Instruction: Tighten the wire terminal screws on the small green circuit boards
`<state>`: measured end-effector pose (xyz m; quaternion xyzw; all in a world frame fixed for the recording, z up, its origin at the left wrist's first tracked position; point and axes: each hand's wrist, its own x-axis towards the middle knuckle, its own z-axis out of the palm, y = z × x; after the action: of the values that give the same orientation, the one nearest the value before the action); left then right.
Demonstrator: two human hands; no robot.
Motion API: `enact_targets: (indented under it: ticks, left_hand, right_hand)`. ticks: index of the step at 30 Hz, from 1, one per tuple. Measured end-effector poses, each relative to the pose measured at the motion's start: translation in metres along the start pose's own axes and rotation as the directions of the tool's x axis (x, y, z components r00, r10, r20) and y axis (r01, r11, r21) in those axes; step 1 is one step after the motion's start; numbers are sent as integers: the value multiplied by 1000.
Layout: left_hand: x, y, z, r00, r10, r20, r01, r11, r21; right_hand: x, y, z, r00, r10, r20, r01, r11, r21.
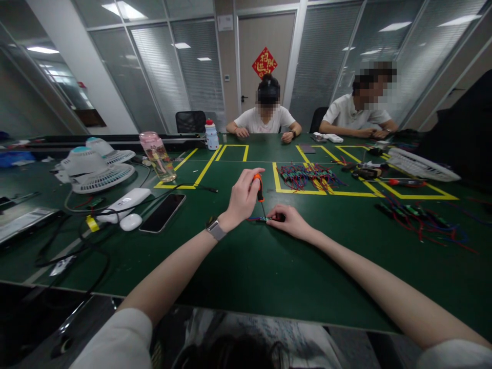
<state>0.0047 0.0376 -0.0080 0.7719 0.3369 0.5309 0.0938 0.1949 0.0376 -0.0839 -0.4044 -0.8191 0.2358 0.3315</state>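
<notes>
My left hand (245, 193) is wrapped round the orange and black handle of a screwdriver (261, 190), held nearly upright. Its thin shaft points down to a small green circuit board (263, 219) on the table. With fingers pinched at the board's right end, my right hand (287, 220) keeps hold of it; the fingertips partly cover the board. Red and blue wires come out at the board's left side. Whether the screwdriver's tip sits in a screw is too small to tell.
Wired circuit boards (309, 177) lie in a heap beyond my hands, with another group (415, 215) to the right. On the left are a phone (163, 212), a white earbud case (131, 221), cables, fans (98, 169) and a pink bottle (157, 156). Two people sit across the table.
</notes>
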Motion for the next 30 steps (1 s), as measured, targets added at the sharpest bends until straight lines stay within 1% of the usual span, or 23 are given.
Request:
enact_targets:
  ticks: [4, 10, 14, 19, 26, 28, 30]
  left_hand:
    - [0, -3, 4, 1000, -17, -10, 17, 1000, -14]
    - [2, -5, 1, 997, 12, -77, -5, 996, 91]
    - [1, -2, -2, 1000, 17, -19, -16, 996, 86]
    - [1, 5, 2, 999, 8, 47, -10, 999, 39]
    - [1, 13, 4, 1000, 28, 2, -28, 999, 46]
    - [2, 15, 3, 999, 26, 38, -28, 999, 43]
    - [3, 16, 2, 994, 38, 105, -41, 999, 20]
  right_hand:
    - [0, 0, 0, 1000, -6, -2, 6, 1000, 2]
    - [0, 1, 0, 1000, -9, -3, 9, 1000, -11]
    - [0, 3, 1, 1000, -8, -7, 8, 1000, -1]
    - [1, 4, 1, 1000, -4, -4, 4, 1000, -5]
    - [0, 2, 0, 1000, -7, -7, 7, 1000, -2]
    - [0, 1, 0, 1000, -4, -8, 4, 1000, -1]
    - [0, 0, 0, 1000, 4, -6, -4, 1000, 0]
